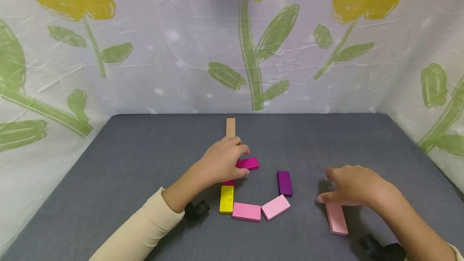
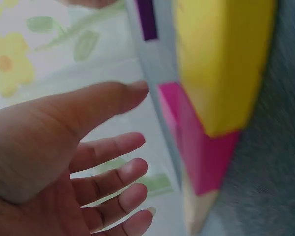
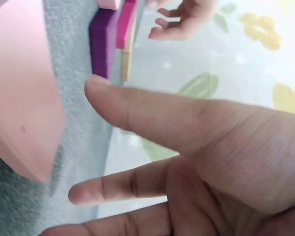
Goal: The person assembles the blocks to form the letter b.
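Note:
My left hand [image 1: 225,161] hovers over the left side of a figure of wooden blocks, thumb and fingers apart with nothing between them. Partly under it lie a magenta block [image 1: 251,163] and a second magenta block [image 2: 201,157]; a plain wood block [image 1: 230,127] extends beyond. Nearer me, a yellow block [image 1: 226,199], a pink block [image 1: 246,212], a tilted light pink block [image 1: 276,207] and a purple block [image 1: 284,183] curve round to the right. At the right, my right hand [image 1: 357,184] is spread above the far end of a separate light pink block [image 1: 337,220].
A dark grey tabletop [image 1: 145,152] carries the blocks. Behind it hangs a pale cloth [image 1: 174,71] printed with yellow flowers and green leaves, which also covers both sides. Black wrist camera parts [image 1: 196,210] show under the left wrist and near the right one.

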A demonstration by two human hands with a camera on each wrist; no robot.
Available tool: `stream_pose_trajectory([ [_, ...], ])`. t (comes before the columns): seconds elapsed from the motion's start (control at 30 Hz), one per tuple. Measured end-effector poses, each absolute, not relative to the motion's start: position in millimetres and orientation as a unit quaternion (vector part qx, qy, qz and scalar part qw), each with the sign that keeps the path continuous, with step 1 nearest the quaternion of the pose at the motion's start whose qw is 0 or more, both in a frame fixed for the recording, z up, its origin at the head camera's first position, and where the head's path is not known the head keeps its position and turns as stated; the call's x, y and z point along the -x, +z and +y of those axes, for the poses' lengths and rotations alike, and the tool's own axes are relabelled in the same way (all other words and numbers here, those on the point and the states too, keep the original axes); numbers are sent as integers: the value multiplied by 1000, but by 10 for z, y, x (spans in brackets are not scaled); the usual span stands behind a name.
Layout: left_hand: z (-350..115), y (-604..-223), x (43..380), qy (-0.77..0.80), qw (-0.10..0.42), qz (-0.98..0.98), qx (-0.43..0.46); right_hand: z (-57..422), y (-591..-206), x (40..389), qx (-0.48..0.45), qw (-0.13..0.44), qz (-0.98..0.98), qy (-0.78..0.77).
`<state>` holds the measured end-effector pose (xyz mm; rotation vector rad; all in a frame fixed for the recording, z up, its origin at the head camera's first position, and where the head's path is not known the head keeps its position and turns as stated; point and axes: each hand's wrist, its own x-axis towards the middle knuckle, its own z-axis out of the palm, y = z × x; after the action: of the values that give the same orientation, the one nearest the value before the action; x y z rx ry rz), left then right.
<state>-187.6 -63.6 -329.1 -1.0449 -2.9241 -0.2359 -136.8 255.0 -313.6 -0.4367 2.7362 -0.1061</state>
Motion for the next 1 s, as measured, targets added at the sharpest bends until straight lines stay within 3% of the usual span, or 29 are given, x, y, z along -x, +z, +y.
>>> stream_pose_trajectory([
  [0.17,-675,-3375,2016,-86,-11,-942,325,2480,-3187,1313,134,228,959,-98],
  [0.37,-679,-3440,2068,-80,-19,-948,308,2457,-3226,1386,175,225,955,-78],
  [0.7,-701,-3515,2088,-98,-14,-948,301,2444,-3300,1474,226,106,963,-104],
  [1.0,-693,-3533,2123,-96,-2,-950,296,2500,-3240,1480,200,167,962,-86],
])
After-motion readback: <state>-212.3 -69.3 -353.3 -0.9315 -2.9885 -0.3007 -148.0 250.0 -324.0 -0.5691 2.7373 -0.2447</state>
